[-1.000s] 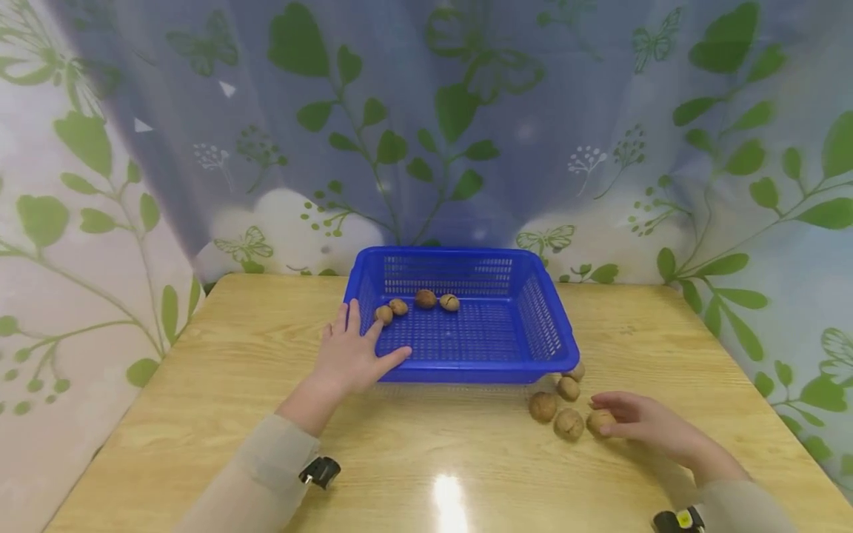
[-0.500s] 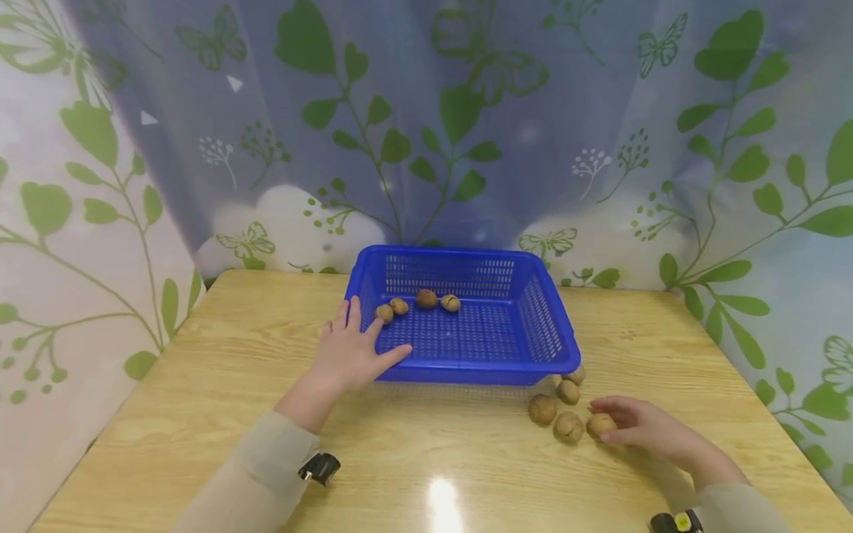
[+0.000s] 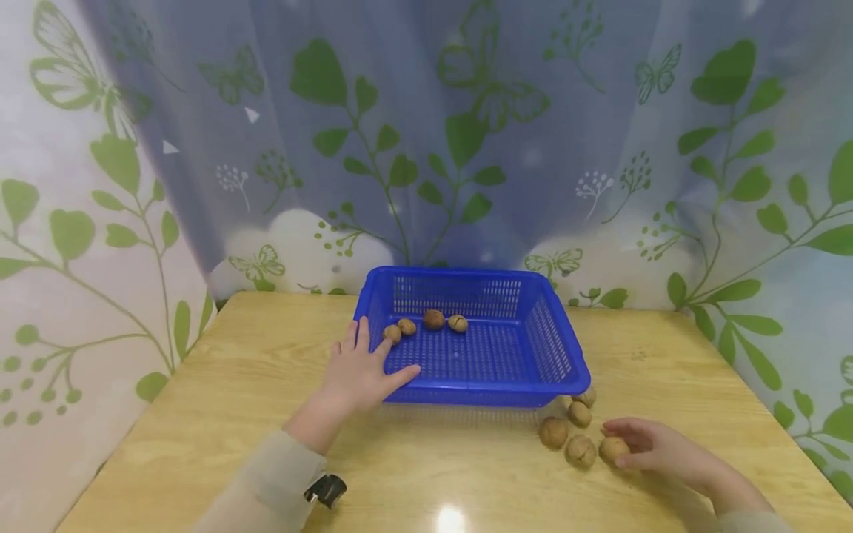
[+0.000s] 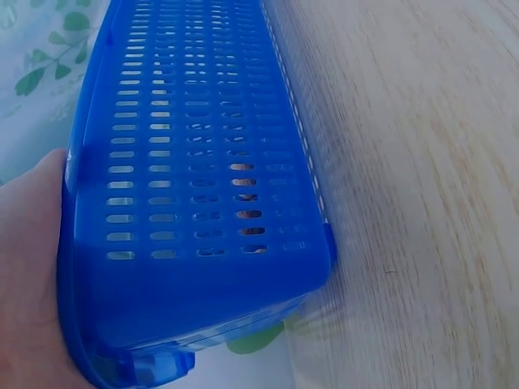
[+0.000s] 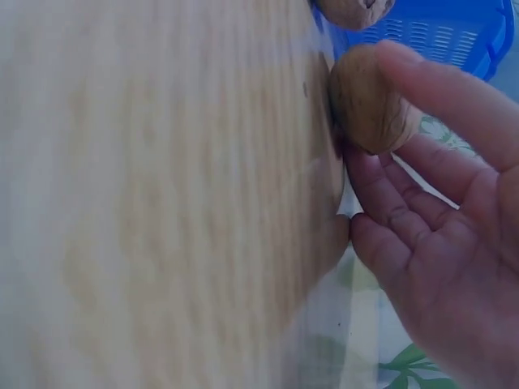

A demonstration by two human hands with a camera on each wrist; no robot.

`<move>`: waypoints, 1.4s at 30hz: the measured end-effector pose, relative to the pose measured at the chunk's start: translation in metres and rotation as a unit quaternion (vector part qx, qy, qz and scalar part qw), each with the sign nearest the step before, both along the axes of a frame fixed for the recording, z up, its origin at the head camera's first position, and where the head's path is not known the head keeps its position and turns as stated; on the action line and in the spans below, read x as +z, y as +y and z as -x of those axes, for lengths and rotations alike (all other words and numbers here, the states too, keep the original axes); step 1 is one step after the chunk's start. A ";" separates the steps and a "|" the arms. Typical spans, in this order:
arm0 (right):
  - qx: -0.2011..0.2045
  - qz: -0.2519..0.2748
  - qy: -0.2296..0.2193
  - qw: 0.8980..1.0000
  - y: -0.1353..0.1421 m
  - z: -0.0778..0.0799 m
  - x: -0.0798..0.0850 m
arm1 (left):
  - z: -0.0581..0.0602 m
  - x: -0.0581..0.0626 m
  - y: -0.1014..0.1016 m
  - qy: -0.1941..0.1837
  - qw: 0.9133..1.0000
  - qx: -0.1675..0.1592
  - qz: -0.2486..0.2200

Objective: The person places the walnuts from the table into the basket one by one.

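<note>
My left hand (image 3: 358,379) rests with spread fingers on the near left corner of a blue plastic basket (image 3: 480,388). The thumb lies along the front rim, and the left wrist view shows the hand at the rim beside the slotted wall. On the table to the right, my right hand (image 3: 668,448) holds a walnut (image 3: 609,450) between thumb and fingers. The right wrist view has the thumb on top of this walnut (image 5: 366,101) and the fingers behind it. Several other walnuts lie close by, among them a darker walnut (image 3: 554,432) and a lighter walnut (image 3: 581,451).
Inside the basket, several walnuts sit toward the back left, including a brown walnut (image 3: 433,320) and a cracked walnut (image 3: 457,323). One walnut (image 3: 586,397) is partly hidden by the basket's front right corner. A leaf-patterned curtain (image 3: 400,148) hangs behind the wooden table (image 3: 266,355).
The head view has tilted slightly, so everything sits a little lower in it. Both hands keep their places at the basket and the walnut.
</note>
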State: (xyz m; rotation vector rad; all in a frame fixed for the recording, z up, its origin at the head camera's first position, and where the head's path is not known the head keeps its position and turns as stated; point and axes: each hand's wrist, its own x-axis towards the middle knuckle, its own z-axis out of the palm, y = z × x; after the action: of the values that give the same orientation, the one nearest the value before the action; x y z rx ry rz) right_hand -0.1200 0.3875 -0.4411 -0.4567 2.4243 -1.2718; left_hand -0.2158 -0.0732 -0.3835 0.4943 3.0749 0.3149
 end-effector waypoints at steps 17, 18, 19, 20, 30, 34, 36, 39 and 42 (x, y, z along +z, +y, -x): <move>-0.060 0.001 -0.017 0.998 0.001 -0.003 0.009 | 0.001 -0.001 0.000 -0.009 1.000 -0.004 -0.013; -0.072 -0.001 -0.014 0.997 0.002 -0.004 0.011 | 0.000 0.000 0.001 -0.009 1.000 -0.007 -0.015; -0.083 -0.002 -0.012 0.996 0.002 -0.005 0.014 | 0.000 0.001 0.001 -0.010 1.000 -0.009 -0.017; -0.096 -0.006 -0.011 0.995 0.002 -0.005 0.018 | 0.000 0.002 0.002 -0.011 1.000 -0.010 -0.019; -0.154 -0.037 0.037 0.987 -0.017 0.000 0.070 | 0.003 0.002 -0.001 0.016 1.000 -0.004 -0.014; -0.158 -0.048 0.061 0.984 -0.027 0.004 0.090 | 0.002 0.004 -0.001 0.007 1.000 -0.003 -0.016; -0.156 -0.049 0.065 0.984 -0.032 0.006 0.098 | 0.001 0.005 -0.001 -0.001 1.000 -0.003 -0.016; -0.154 -0.048 0.076 0.984 -0.038 0.008 0.108 | 0.001 0.005 0.000 -0.006 1.000 -0.004 -0.015; -0.149 -0.053 0.088 0.983 -0.045 0.010 0.115 | 0.000 0.004 0.001 -0.009 1.000 -0.005 -0.016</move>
State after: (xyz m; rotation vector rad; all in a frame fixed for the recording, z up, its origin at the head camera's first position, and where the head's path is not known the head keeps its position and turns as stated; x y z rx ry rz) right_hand -0.1300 0.3424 -0.3257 -0.1859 2.7762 -1.2552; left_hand -0.2161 -0.0727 -0.3795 0.5060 3.0536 0.3666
